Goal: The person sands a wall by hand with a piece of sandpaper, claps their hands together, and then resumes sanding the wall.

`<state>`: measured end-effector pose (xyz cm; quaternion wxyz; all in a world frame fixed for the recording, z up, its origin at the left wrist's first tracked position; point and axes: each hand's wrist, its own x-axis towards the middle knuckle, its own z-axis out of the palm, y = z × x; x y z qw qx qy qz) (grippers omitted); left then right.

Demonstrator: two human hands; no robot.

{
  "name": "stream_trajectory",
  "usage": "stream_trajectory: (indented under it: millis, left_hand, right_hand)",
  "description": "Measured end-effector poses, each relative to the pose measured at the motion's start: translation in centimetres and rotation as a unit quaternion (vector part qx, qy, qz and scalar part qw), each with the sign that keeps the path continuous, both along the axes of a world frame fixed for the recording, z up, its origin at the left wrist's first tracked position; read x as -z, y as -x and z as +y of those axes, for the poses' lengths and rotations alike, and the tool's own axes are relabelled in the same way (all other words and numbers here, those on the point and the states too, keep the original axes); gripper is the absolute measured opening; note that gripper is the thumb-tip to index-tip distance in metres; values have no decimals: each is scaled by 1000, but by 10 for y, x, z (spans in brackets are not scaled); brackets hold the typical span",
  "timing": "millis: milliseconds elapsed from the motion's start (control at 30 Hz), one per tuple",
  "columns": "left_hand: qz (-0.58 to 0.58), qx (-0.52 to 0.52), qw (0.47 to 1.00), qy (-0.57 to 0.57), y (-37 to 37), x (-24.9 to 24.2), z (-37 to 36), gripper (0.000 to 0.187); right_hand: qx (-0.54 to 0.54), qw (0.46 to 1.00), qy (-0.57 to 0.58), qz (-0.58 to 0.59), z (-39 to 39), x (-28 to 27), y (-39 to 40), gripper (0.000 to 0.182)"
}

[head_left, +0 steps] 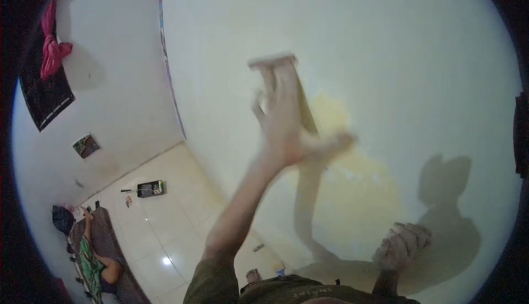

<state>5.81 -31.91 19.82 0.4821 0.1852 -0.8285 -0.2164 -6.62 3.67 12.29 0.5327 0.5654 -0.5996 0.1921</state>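
My left hand [286,122] reaches up in front of the pale wall [441,56], blurred by motion. Its thumb sticks out to the right. At its fingertips is a thin, flat, brownish strip [273,60] pressed at or close to the wall; its exact kind is too blurred to tell. Beneath that hand, a yellowish patch [358,188] with an uneven edge marks the wall. Lower right, my right hand [402,244] hangs near the wall with its fingers curled in and nothing visible in them.
On the tiled floor [160,238] sit a black paint tray [151,189] with a roller, a small dark block [259,247] and a blue object [281,272] by my foot. A person [93,265] lies on a brown mat at left. A pink cloth [54,56] hangs at the window.
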Motion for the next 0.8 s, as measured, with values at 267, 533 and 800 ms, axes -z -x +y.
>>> stream_trajectory:
  millis: [267, 533, 800]
  left_hand:
    - [10, -21, 999, 33, -7, -4, -7, 152]
    - [53, -56, 996, 34, 6, -22, -33, 157]
    - [61, -58, 996, 20, 10, -7, -36, 160]
  right_hand:
    - [37, 998, -29, -32, 5, 1, -11, 8]
    - [36, 999, -11, -24, 9, 13, -4, 11]
    - [59, 998, -5, -15, 8, 15, -3, 14]
